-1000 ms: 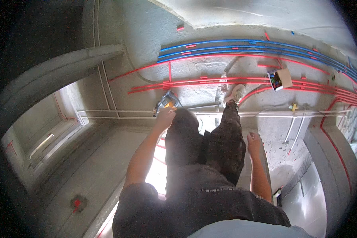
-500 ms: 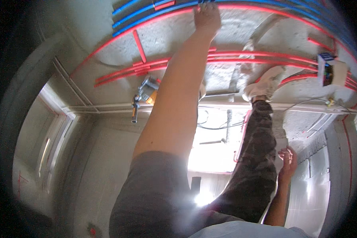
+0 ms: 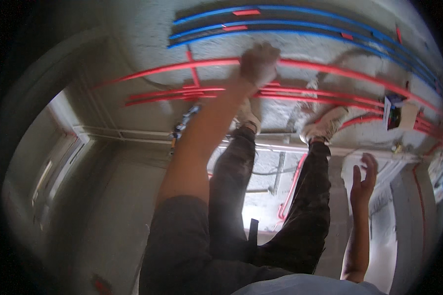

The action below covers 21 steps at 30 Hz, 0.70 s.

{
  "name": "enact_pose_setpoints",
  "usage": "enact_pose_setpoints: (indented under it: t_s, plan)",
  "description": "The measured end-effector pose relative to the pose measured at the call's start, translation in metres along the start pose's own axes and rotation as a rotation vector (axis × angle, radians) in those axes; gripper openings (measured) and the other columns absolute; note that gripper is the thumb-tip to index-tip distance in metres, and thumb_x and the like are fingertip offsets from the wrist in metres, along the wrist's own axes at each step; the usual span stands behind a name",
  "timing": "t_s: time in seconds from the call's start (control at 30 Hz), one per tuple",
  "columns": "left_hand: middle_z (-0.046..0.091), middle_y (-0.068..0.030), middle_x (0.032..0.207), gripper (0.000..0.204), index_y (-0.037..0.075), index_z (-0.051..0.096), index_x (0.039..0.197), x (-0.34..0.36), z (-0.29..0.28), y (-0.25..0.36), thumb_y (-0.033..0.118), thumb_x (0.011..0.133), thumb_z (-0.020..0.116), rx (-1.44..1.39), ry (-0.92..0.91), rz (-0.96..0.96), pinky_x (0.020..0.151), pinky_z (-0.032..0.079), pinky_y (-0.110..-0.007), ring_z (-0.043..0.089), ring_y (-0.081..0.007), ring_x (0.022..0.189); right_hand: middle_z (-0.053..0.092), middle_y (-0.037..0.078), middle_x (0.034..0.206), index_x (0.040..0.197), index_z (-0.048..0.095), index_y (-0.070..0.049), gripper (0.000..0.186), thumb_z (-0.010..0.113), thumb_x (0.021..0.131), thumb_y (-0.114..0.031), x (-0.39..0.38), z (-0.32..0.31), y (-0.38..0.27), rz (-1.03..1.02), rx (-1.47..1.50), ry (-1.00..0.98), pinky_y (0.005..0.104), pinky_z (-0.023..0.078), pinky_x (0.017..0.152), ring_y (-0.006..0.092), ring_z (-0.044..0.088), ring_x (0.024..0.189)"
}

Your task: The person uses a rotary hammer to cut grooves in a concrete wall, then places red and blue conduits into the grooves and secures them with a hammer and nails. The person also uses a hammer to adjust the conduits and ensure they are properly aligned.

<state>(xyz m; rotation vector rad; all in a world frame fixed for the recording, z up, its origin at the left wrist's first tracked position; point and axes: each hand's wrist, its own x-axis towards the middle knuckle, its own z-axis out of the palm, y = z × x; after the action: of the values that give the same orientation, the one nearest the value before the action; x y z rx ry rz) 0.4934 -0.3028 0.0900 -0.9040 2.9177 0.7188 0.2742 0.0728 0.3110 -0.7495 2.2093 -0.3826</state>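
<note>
My left hand (image 3: 260,65) is closed in a fist over a long red pipe (image 3: 330,69), which runs out on both sides of it. The fingers are partly blurred. Beyond it lie several blue pipes (image 3: 290,34), with short red pieces (image 3: 235,28) across them. Nearer to me, thinner-looking red pipes (image 3: 320,93) run side by side along the floor. A short red piece (image 3: 194,74) crosses beneath the long pipe on the left. My right hand (image 3: 364,183) hangs in the air at the right, holding nothing, with its fingers apart.
My shoes (image 3: 326,124) stand close to the red pipes. A grey and orange power tool (image 3: 183,123) lies left of my feet, partly behind my left arm. An open box (image 3: 401,115) sits on the pipes at right. A window frame (image 3: 69,123) is at far left.
The long red pipe has moved with my left hand away from the blue pipes, toward the nearer red ones. My right hand has risen, its fingers more spread.
</note>
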Motion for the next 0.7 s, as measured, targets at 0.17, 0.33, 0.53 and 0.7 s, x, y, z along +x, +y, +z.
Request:
enact_pose_setpoints:
  t_s: [0.17, 0.33, 0.53, 0.7]
  plan:
    - [0.063, -0.0095, 0.088, 0.008, 0.012, 0.067, 0.087, -0.054, -0.115, 0.041, 0.016, 0.08, 0.067, 0.045, 0.104, 0.055, 0.065, 0.056, -0.048, 0.067, -0.0298, 0.083, 0.035, 0.017, 0.168, 0.162, 0.043, -0.015, 0.071, 0.072, 0.097, -0.014, 0.075, -0.033, -0.091, -0.465, -0.53, 0.296, 0.0575, 0.026, 0.124, 0.037, 0.031, 0.156]
    - [0.061, -0.0118, 0.095, 0.018, 0.006, 0.066, 0.093, -0.057, -0.198, 0.09, 0.014, 0.078, 0.068, -0.115, 0.073, 0.073, 0.07, 0.057, -0.05, 0.067, -0.031, 0.084, 0.071, 0.009, 0.125, 0.133, 0.069, -0.011, 0.035, 0.066, 0.102, -0.029, 0.073, -0.092, -0.067, -0.622, -0.859, 0.536, 0.0532, 0.036, 0.113, 0.0322, 0.063, 0.122]
    - [0.06, -0.0058, 0.094, 0.024, 0.012, 0.071, 0.101, -0.108, -0.251, 0.116, 0.023, 0.08, 0.072, -0.169, 0.181, 0.077, 0.072, 0.055, -0.042, 0.064, -0.0261, 0.086, 0.069, 0.015, 0.113, 0.118, 0.068, -0.004, 0.02, 0.068, 0.099, -0.01, 0.054, -0.215, -0.051, -0.721, -0.92, 0.33, 0.0542, 0.049, 0.094, 0.0392, 0.066, 0.103]
    - [0.062, -0.0099, 0.084, 0.019, 0.008, 0.066, 0.085, -0.258, -0.325, -0.024, 0.014, 0.071, 0.078, 0.227, 0.045, -0.323, 0.072, 0.048, -0.049, 0.063, -0.0334, 0.082, 0.071, 0.017, 0.112, 0.113, 0.072, -0.001, 0.017, 0.067, 0.099, -0.009, 0.063, -0.339, 0.098, -0.451, -0.843, 0.094, 0.0521, 0.05, 0.099, 0.0364, 0.067, 0.107]
